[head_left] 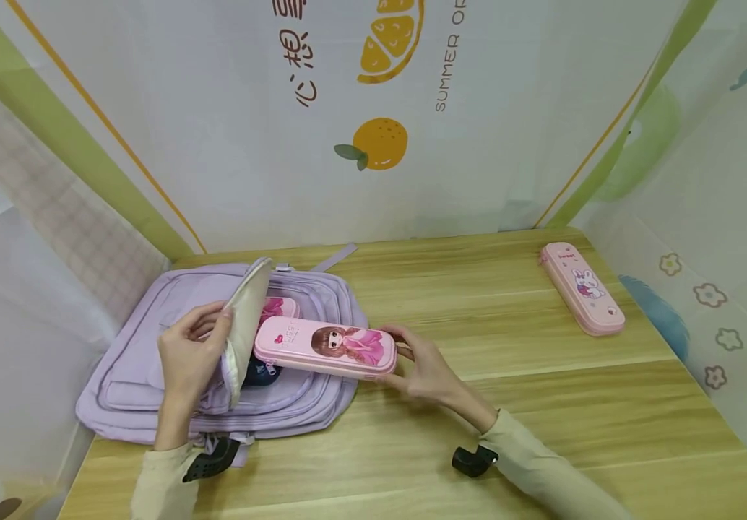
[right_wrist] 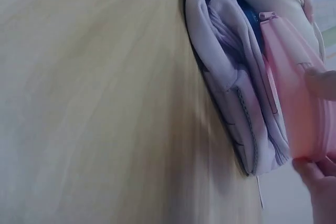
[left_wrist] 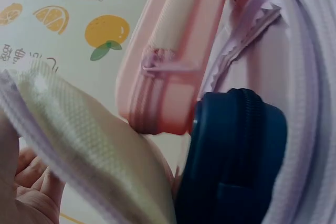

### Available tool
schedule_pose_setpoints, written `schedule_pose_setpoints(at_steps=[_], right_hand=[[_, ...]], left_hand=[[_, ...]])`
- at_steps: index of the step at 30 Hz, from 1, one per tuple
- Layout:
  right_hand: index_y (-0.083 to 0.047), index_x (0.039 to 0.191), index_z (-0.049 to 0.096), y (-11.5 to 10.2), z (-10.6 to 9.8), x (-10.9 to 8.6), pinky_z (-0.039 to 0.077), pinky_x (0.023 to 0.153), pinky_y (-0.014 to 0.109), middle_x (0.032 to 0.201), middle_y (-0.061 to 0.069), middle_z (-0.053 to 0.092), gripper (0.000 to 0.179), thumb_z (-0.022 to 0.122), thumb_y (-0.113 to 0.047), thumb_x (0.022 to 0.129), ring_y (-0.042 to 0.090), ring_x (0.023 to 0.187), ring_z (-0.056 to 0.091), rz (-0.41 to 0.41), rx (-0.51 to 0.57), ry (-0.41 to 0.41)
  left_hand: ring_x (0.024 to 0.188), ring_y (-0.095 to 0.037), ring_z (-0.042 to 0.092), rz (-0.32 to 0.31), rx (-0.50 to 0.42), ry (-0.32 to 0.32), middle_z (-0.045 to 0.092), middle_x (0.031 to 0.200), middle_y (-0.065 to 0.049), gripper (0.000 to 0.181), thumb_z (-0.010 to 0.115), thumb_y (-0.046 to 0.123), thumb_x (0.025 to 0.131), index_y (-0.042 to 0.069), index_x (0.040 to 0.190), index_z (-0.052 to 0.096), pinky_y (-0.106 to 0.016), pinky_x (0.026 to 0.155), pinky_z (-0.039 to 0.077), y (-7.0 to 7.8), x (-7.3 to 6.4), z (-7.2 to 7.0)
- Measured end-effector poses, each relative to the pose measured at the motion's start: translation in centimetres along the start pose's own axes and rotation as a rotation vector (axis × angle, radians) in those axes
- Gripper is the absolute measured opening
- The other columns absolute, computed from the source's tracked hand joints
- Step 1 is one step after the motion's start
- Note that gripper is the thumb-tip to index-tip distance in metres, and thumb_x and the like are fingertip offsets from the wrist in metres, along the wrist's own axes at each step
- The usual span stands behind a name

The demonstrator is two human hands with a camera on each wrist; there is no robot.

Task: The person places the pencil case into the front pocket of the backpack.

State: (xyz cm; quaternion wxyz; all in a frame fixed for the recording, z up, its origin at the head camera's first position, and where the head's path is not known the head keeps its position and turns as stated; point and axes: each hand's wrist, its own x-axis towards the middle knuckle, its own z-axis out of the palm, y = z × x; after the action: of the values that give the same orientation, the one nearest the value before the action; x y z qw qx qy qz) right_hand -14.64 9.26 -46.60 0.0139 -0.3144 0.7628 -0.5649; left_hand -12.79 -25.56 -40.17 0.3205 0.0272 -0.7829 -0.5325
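Girl-print case (head_left: 328, 348): one end in right grip (head_left: 427, 367).

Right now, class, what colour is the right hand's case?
The case is pink, clearest in the head view.

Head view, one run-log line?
left hand: holds backpack flap | right hand: holds doll pencil case, partly over backpack | rabbit pencil case: on table
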Motion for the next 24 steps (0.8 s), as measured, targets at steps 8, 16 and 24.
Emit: schedule_pose_setpoints(at_steps=[8, 16, 24], right_hand=[[0.008, 0.136, 0.053, 0.3, 0.3, 0.7, 0.048, 0.11, 0.03, 0.136, 0.024, 0.056, 0.072, 0.087, 0.005, 0.072, 0.04, 0.131, 0.055, 0.048, 0.178, 0.053], [0.002, 0.138, 0.057, 0.7, 0.8, 1.3, 0.055, 0.104, 0.035, 0.132, 0.018, 0.062, 0.07, 0.089, -0.007, 0.076, 0.031, 0.121, 0.061, -0.002, 0.058, 0.072], [0.001, 0.14, 0.057, 0.3, 2.3, 2.1, 0.061, 0.09, 0.029, 0.124, 0.017, 0.063, 0.073, 0.09, -0.008, 0.075, 0.026, 0.103, 0.065, -0.007, 0.026, 0.103]], left_hand=[[0.065, 0.011, 0.065, 0.036, 0.008, 0.03, 0.066, 0.073, 0.03, 0.016, 0.072, -0.002, 0.087, -0.008, 0.101, 0.077, -0.005, 0.064, 0.054, 0.8, 0.6, -0.1], [0.064, 0.01, 0.065, 0.033, -0.007, 0.041, 0.066, 0.073, 0.028, 0.016, 0.071, -0.003, 0.088, -0.008, 0.101, 0.076, -0.005, 0.062, 0.054, 1.2, 0.9, 0.0], [0.061, 0.01, 0.064, 0.039, -0.032, 0.032, 0.072, 0.074, 0.016, 0.016, 0.069, -0.005, 0.086, -0.01, 0.1, 0.076, -0.005, 0.054, 0.05, 1.9, 1.0, 0.4]])
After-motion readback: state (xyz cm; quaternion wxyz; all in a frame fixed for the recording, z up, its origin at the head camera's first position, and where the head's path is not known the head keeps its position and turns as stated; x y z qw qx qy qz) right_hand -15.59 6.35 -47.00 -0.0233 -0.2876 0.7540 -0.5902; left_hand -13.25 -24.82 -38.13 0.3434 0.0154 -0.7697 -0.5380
